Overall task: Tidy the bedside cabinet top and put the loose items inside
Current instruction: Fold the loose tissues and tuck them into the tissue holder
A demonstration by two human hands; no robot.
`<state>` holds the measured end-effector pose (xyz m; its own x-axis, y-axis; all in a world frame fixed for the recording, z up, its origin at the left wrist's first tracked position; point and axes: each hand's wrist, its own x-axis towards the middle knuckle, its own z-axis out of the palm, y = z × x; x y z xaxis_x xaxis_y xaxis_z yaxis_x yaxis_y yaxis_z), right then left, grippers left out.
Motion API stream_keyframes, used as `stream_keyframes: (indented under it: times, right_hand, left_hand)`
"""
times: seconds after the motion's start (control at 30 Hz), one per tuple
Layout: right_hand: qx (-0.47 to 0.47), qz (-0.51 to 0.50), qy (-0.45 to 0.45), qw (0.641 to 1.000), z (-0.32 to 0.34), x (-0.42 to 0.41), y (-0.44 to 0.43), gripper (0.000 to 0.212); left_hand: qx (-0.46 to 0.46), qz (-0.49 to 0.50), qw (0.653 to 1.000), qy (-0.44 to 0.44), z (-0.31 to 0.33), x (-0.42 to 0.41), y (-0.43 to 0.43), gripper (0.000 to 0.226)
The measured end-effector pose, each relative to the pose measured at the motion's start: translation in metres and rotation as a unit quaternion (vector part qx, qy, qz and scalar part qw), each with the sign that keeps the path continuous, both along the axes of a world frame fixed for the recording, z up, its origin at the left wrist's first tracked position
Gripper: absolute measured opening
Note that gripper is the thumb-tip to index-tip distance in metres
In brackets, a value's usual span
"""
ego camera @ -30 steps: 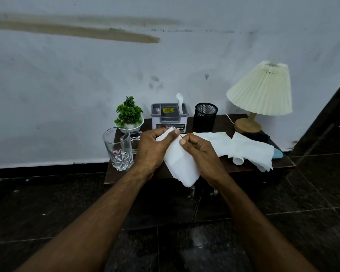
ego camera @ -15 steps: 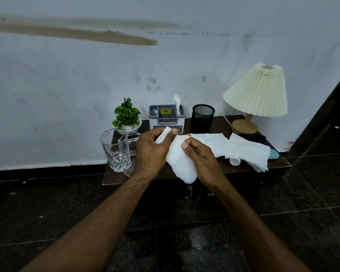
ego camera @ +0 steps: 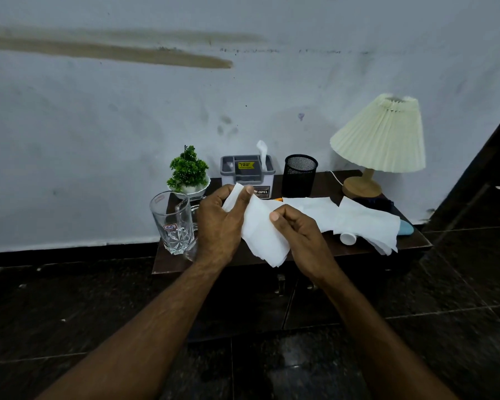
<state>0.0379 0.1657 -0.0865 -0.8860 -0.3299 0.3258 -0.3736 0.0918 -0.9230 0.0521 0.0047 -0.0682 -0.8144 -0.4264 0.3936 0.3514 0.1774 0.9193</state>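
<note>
Tissue (ego camera: 260, 235) hangs between my two hands, just in front of the cabinet (ego camera: 168, 262). My left hand (ego camera: 218, 223) grips its upper corner, thumb pressed over the fold and fingers curled behind. My right hand (ego camera: 300, 235) pinches the sheet lower down, thumb on top and fingers tucked under. The loose lower end droops past the cabinet's front edge.

Just left of my left hand stands a glass (ego camera: 172, 223), with a second glass (ego camera: 185, 210) partly hidden behind that hand. More tissues (ego camera: 367, 223) lie spread over the right half of the top, one draping over the front edge. A small white cap (ego camera: 348, 238) pokes out beneath them. A blue thing (ego camera: 406, 228) shows at the right edge, half covered; I cannot tell what it is.

Along the wall I see a plant (ego camera: 188, 171), a grey organiser (ego camera: 247, 174) with a white strip sticking up from it, a black mesh cup (ego camera: 299, 176) and a lamp (ego camera: 380, 134) at the right.
</note>
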Motion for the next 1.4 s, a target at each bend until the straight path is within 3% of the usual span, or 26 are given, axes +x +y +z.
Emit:
stream_keyframes:
  times: [0.27, 0.43, 0.63, 0.93, 1.13, 1.3, 1.4]
  right_hand:
    - [-0.042, 0.005, -0.053, 0.998, -0.016, 0.003, 0.010, 0.031]
    - [-0.067, -0.082, -0.048, 0.993, -0.002, -0.001, 0.002, 0.027]
    - [-0.006, -0.004, -0.002, 1.000, 0.026, -0.008, -0.014, 0.030]
    - [-0.044, 0.023, -0.020, 0.999, 0.012, 0.001, -0.012, 0.033]
    - [-0.115, -0.009, -0.088, 0.989, -0.001, 0.005, 0.003, 0.027]
    - [-0.264, -0.044, -0.218, 0.938, -0.006, 0.010, -0.001, 0.019]
    - [-0.304, -0.016, -0.271, 0.913, -0.004, 0.015, -0.014, 0.039]
  left_hand:
    - [0.019, 0.055, 0.998, 0.015, 0.001, -0.003, -0.007, 0.022]
    - [0.021, 0.054, 0.998, 0.018, 0.003, -0.005, -0.004, 0.022]
    - [0.005, -0.017, 0.999, 0.027, 0.006, 0.001, 0.004, 0.025]
    - [0.065, 0.022, 0.997, 0.035, 0.008, -0.001, 0.000, 0.024]
    - [0.090, 0.067, 0.993, 0.038, 0.010, -0.004, -0.005, 0.018]
    - [0.111, 0.085, 0.990, 0.034, 0.005, -0.010, -0.008, 0.024]
    - [0.116, 0.096, 0.988, 0.029, 0.002, -0.011, -0.006, 0.024]
